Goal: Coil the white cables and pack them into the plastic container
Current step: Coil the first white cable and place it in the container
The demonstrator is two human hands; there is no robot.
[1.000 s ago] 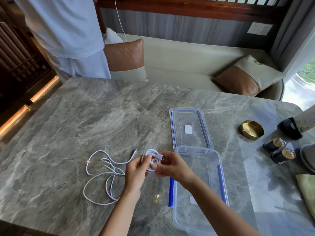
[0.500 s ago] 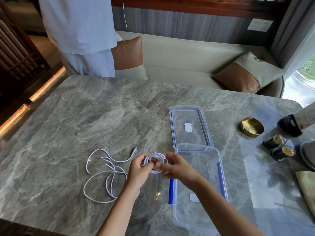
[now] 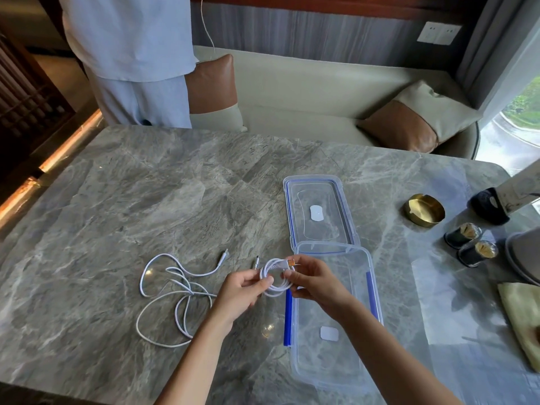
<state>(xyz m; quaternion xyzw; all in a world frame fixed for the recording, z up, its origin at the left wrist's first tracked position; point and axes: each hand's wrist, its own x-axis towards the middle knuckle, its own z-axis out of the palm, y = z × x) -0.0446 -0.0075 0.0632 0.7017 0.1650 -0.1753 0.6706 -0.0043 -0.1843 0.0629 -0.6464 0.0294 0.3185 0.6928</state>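
A small coiled white cable (image 3: 276, 276) is held between both hands just left of the clear plastic container (image 3: 333, 372). My left hand (image 3: 239, 293) pinches the coil's left side. My right hand (image 3: 314, 280) grips its right side near the USB plug. One short end with a connector sticks up from the coil. A second white cable (image 3: 175, 293) lies loose and tangled on the marble table to the left. The container holds no cable and has blue clips on its long sides. Its clear lid (image 3: 317, 213) lies flat behind it.
A brass ashtray (image 3: 423, 210), two small dark jars (image 3: 470, 244) and a dark object stand at the right. A greenish cloth (image 3: 523, 320) lies at the right edge. A person in light clothes (image 3: 131, 59) stands at the table's far left side.
Both hands have kept the coil between them and shifted it slightly; the coil now looks rounder and more spread. The loose cable has not moved.
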